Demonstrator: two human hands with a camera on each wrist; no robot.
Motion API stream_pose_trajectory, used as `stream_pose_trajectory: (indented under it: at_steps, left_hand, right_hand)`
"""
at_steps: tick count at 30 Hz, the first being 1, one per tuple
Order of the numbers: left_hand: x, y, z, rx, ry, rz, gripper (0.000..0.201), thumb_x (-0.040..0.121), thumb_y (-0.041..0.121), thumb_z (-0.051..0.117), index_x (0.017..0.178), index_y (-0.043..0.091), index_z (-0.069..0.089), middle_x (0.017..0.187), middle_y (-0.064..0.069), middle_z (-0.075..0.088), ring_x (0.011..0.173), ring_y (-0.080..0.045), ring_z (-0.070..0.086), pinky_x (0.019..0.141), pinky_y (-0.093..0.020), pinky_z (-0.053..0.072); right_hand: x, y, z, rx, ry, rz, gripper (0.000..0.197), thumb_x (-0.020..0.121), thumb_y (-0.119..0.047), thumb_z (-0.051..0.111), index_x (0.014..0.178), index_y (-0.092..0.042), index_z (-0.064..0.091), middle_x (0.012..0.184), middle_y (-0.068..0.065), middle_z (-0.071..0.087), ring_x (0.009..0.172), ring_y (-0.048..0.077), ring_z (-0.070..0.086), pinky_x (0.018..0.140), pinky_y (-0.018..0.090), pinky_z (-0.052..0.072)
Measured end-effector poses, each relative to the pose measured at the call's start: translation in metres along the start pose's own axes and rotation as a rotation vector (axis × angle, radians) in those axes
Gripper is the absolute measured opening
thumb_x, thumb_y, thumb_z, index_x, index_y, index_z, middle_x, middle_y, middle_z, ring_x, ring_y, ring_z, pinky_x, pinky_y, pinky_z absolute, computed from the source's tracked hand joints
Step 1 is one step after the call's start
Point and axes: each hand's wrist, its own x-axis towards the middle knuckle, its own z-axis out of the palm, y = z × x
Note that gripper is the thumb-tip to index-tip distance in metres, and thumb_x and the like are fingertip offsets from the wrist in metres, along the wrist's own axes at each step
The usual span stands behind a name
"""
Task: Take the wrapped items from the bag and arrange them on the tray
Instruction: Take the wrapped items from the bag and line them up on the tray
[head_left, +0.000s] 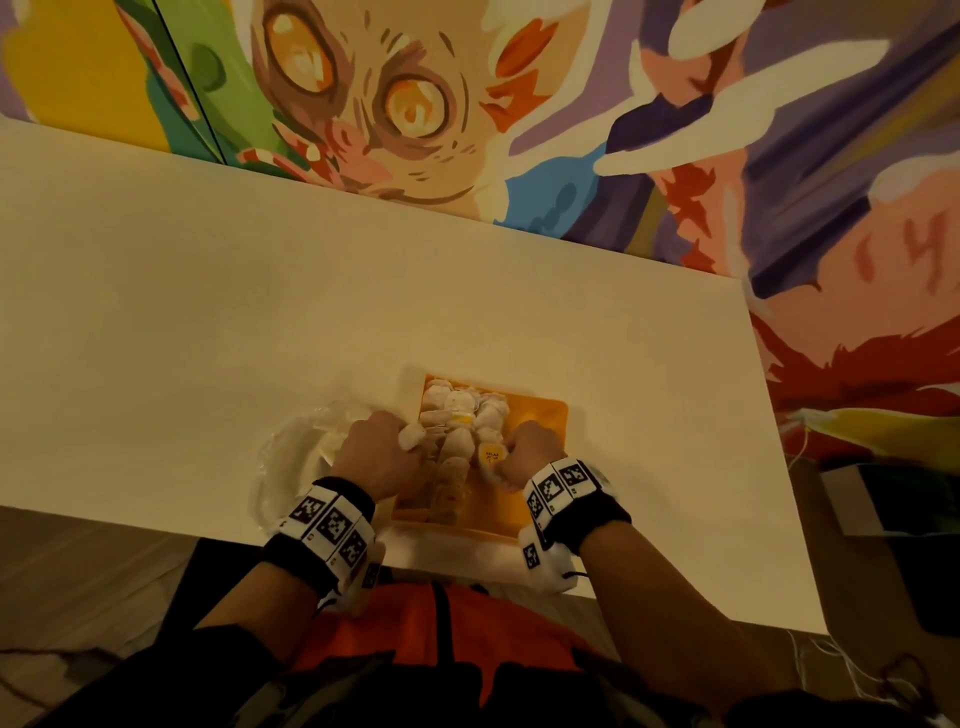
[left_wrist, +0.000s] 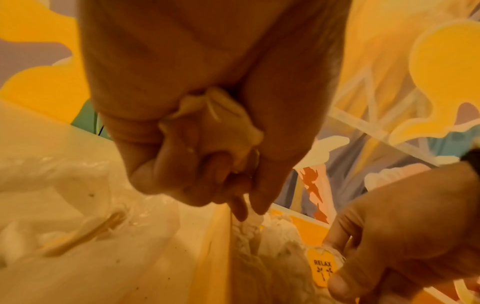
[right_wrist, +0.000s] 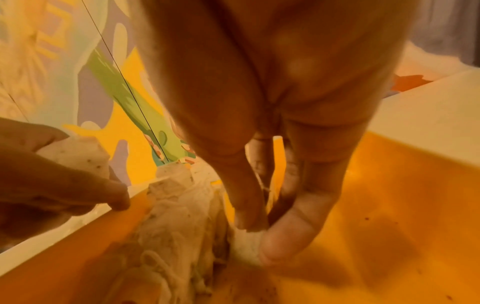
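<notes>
An orange tray (head_left: 540, 415) lies on the white table, with several pale wrapped tea-bag-like items (head_left: 457, 415) piled along its left side. My left hand (head_left: 410, 441) hovers over the tray's left rim and grips one wrapped item (left_wrist: 221, 127) in its curled fingers. My right hand (head_left: 501, 457) is down in the tray beside the pile. Its thumb and fingers pinch a wrapped item (right_wrist: 246, 244) that carries a yellow "RELAX" tag (left_wrist: 323, 269). A crumpled clear plastic bag (head_left: 296, 457) lies just left of the tray, behind my left hand.
The tray's right half (right_wrist: 376, 205) is bare orange with a few crumbs. The white table (head_left: 208, 312) stretches far and left. A painted mural wall stands behind it. The table's near edge runs just under my wrists.
</notes>
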Motion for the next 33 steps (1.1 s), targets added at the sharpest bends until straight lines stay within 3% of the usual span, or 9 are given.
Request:
stream_pose_trajectory:
  at_steps: [8, 12, 15, 17, 21, 24, 27, 31, 33]
  left_hand:
    - [0.004, -0.008, 0.006, 0.088, 0.058, -0.028, 0.010, 0.084, 0.026, 0.061, 0.085, 0.017, 0.057, 0.086, -0.005, 0.060, 0.078, -0.025, 0.056, 0.064, -0.031, 0.041]
    - [0.007, -0.013, 0.009, 0.065, 0.027, -0.045, 0.013, 0.083, 0.027, 0.062, 0.078, 0.018, 0.055, 0.085, -0.010, 0.065, 0.068, -0.022, 0.052, 0.058, -0.030, 0.039]
    - [0.007, -0.012, 0.008, 0.091, 0.017, -0.037, 0.014, 0.083, 0.026, 0.060, 0.073, 0.020, 0.052, 0.077, -0.005, 0.057, 0.066, -0.020, 0.049, 0.054, -0.027, 0.035]
    - [0.006, -0.011, 0.006, 0.106, 0.010, -0.027, 0.016, 0.084, 0.023, 0.059, 0.071, 0.022, 0.050, 0.074, -0.001, 0.054, 0.065, -0.019, 0.047, 0.052, -0.026, 0.032]
    - [0.004, -0.009, 0.003, 0.100, -0.002, -0.026, 0.028, 0.084, 0.019, 0.060, 0.061, 0.027, 0.046, 0.065, 0.003, 0.048, 0.065, -0.019, 0.048, 0.051, -0.026, 0.032]
    - [0.002, -0.007, 0.002, 0.082, -0.003, -0.027, 0.029, 0.083, 0.017, 0.059, 0.060, 0.026, 0.045, 0.065, 0.002, 0.050, 0.066, -0.021, 0.049, 0.054, -0.028, 0.035]
    - [0.001, -0.007, 0.002, 0.063, -0.005, -0.029, 0.025, 0.083, 0.018, 0.060, 0.062, 0.025, 0.048, 0.071, -0.003, 0.056, 0.067, -0.023, 0.052, 0.056, -0.030, 0.039]
    - [0.000, -0.006, 0.000, 0.063, -0.016, -0.020, 0.028, 0.083, 0.016, 0.060, 0.058, 0.025, 0.049, 0.067, -0.001, 0.055, 0.065, -0.021, 0.053, 0.049, -0.025, 0.034]
    - [0.000, -0.006, 0.001, 0.059, -0.019, -0.023, 0.028, 0.083, 0.016, 0.059, 0.058, 0.024, 0.049, 0.067, -0.001, 0.054, 0.064, -0.021, 0.052, 0.049, -0.025, 0.033]
  right_hand:
    - [0.011, -0.009, 0.000, -0.062, -0.015, 0.036, 0.040, 0.081, -0.014, 0.075, 0.118, -0.003, 0.066, 0.113, 0.013, 0.070, 0.102, 0.024, 0.069, 0.090, 0.041, 0.056]
    - [0.013, -0.011, 0.000, -0.132, -0.002, 0.028, 0.034, 0.087, -0.020, 0.068, 0.117, -0.007, 0.064, 0.118, 0.010, 0.066, 0.108, 0.024, 0.064, 0.091, 0.033, 0.055]
    - [0.014, -0.012, 0.001, -0.168, 0.001, 0.067, 0.012, 0.087, -0.016, 0.068, 0.090, -0.008, 0.060, 0.096, 0.007, 0.064, 0.105, 0.024, 0.065, 0.067, 0.025, 0.051]
    - [0.014, -0.012, 0.002, -0.151, 0.013, 0.046, 0.017, 0.086, -0.018, 0.068, 0.098, -0.005, 0.063, 0.103, 0.011, 0.064, 0.111, 0.028, 0.062, 0.058, 0.023, 0.040]
    - [0.021, -0.014, 0.004, -0.125, 0.047, 0.090, 0.013, 0.095, -0.019, 0.059, 0.097, -0.006, 0.056, 0.125, 0.010, 0.061, 0.112, 0.025, 0.061, 0.070, 0.023, 0.048]
    - [0.027, -0.016, 0.008, -0.052, 0.077, 0.114, 0.054, 0.093, -0.016, 0.060, 0.138, -0.002, 0.035, 0.130, 0.014, 0.056, 0.115, 0.028, 0.059, 0.092, 0.034, 0.053]
    - [0.026, -0.016, 0.008, -0.029, 0.065, 0.099, 0.051, 0.090, -0.017, 0.063, 0.134, -0.007, 0.041, 0.126, 0.012, 0.059, 0.113, 0.029, 0.059, 0.090, 0.034, 0.052]
    - [0.029, -0.012, 0.011, 0.049, 0.061, 0.082, 0.038, 0.088, -0.018, 0.066, 0.122, -0.010, 0.052, 0.118, 0.011, 0.062, 0.103, 0.028, 0.063, 0.073, 0.030, 0.052]
    - [0.029, -0.011, 0.013, 0.106, 0.055, 0.070, 0.039, 0.086, -0.017, 0.067, 0.123, -0.013, 0.053, 0.116, 0.011, 0.064, 0.097, 0.029, 0.065, 0.076, 0.032, 0.056]
